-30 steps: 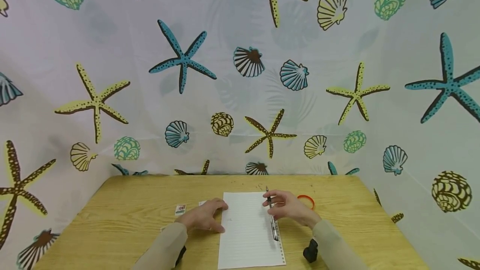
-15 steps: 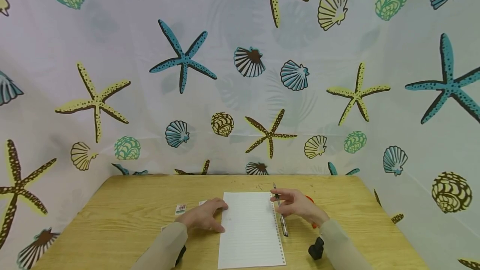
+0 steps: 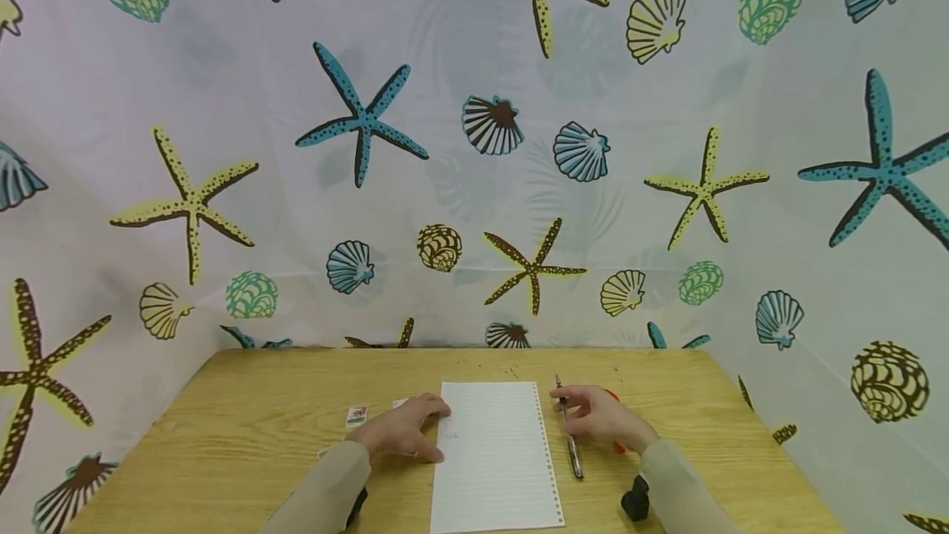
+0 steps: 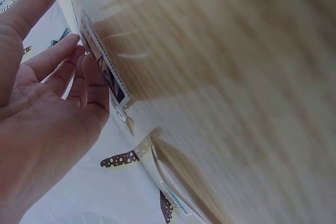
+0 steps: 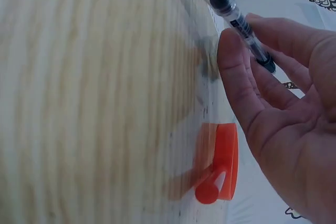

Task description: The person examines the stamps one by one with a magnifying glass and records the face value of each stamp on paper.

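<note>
Lined wht sheet (image 3: 495,460) laid flat, L edge touched by L hand (image 3: 402,427); clear/blk pen (image 3: 572,449) pinched beside it by R hand (image 3: 606,419).

Left hand (image 3: 402,428): thumb spread from loosely bent fingers. Right hand (image 3: 604,417): thumb and fingers pinching. Sleeved forearms (image 3: 320,486) angle inward.

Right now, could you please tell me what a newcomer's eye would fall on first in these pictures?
Probably the bold starfish-and-shell cloth rising behind the table. Then the white lined sheet on it, the left hand at its left edge and the right hand holding a pen off its right edge. A bright orange-red object sits near the right hand.
</note>
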The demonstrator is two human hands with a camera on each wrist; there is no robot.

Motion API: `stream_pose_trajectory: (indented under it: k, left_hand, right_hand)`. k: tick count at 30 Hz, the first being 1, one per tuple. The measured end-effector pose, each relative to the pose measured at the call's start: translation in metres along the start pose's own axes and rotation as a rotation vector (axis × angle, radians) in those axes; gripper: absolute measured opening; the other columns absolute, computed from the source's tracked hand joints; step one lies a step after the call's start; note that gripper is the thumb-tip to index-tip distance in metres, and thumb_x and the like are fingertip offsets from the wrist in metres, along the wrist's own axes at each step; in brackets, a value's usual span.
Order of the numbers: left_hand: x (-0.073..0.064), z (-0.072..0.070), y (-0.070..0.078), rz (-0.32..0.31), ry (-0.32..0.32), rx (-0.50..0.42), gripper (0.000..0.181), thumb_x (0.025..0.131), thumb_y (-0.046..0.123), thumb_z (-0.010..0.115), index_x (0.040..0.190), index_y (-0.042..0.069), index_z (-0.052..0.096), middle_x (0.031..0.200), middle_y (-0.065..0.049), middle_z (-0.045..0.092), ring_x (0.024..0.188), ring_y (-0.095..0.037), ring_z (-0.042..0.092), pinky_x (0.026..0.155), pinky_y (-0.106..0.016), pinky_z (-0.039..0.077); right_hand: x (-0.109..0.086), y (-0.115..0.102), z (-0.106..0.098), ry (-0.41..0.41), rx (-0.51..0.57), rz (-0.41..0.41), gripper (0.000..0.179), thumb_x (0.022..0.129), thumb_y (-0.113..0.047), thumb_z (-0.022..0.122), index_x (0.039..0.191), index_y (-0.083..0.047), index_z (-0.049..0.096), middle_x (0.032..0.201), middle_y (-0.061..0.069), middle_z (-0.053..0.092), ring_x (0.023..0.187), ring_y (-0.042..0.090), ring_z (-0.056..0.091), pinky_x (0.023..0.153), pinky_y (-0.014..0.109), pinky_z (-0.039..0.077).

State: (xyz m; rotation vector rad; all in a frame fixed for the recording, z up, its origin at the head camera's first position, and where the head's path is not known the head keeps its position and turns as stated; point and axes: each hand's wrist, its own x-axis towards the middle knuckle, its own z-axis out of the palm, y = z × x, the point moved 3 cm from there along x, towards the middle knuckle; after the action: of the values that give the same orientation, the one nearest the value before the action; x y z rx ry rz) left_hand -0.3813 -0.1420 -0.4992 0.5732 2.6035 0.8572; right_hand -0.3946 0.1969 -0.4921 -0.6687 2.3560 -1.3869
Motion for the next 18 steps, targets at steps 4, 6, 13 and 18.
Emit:
stream_pose_trajectory:
  k: [4, 6, 13, 18]
  left_hand:
    - [-0.001, 0.0, 0.0, 0.001, 0.006, -0.007, 0.065, 0.079, 0.022, 0.083, 0.135, 0.009, 0.054, 0.152, -0.015, 0.038, 0.143, -0.037, 0.031, 0.116, -0.057, 0.024]
    - [-0.001, 0.0, 0.0, 0.003, 0.005, -0.002, 0.065, 0.079, 0.023, 0.083, 0.135, 0.009, 0.054, 0.152, -0.015, 0.038, 0.143, -0.037, 0.031, 0.116, -0.056, 0.025]
    - [-0.002, 0.0, 0.0, -0.001, 0.002, -0.002, 0.065, 0.079, 0.023, 0.083, 0.136, 0.009, 0.053, 0.152, -0.015, 0.037, 0.143, -0.037, 0.031, 0.116, -0.056, 0.024]
    - [-0.002, 0.0, -0.001, 0.003, 0.005, 0.001, 0.067, 0.079, 0.023, 0.083, 0.137, 0.009, 0.053, 0.153, -0.015, 0.036, 0.144, -0.037, 0.03, 0.116, -0.056, 0.024]
  right_hand:
    - [-0.002, 0.0, -0.001, 0.011, -0.007, 0.016, 0.057, 0.089, 0.0, 0.067, 0.142, 0.001, 0.047, 0.131, 0.025, 0.058, 0.114, 0.038, 0.058, 0.076, 0.031, 0.054]
    - [-0.002, 0.0, -0.001, 0.011, -0.01, 0.018, 0.057, 0.089, 0.0, 0.068, 0.142, 0.001, 0.047, 0.13, 0.025, 0.058, 0.113, 0.037, 0.059, 0.077, 0.032, 0.054]
    - [-0.001, 0.006, -0.003, 0.04, -0.055, 0.048, 0.052, 0.088, -0.004, 0.071, 0.137, 0.002, 0.054, 0.132, 0.024, 0.057, 0.11, 0.031, 0.062, 0.082, 0.037, 0.056]
    - [0.0, 0.01, -0.002, 0.06, -0.076, 0.05, 0.049, 0.087, -0.005, 0.072, 0.133, 0.003, 0.057, 0.13, 0.024, 0.058, 0.097, 0.021, 0.066, 0.074, 0.032, 0.057]
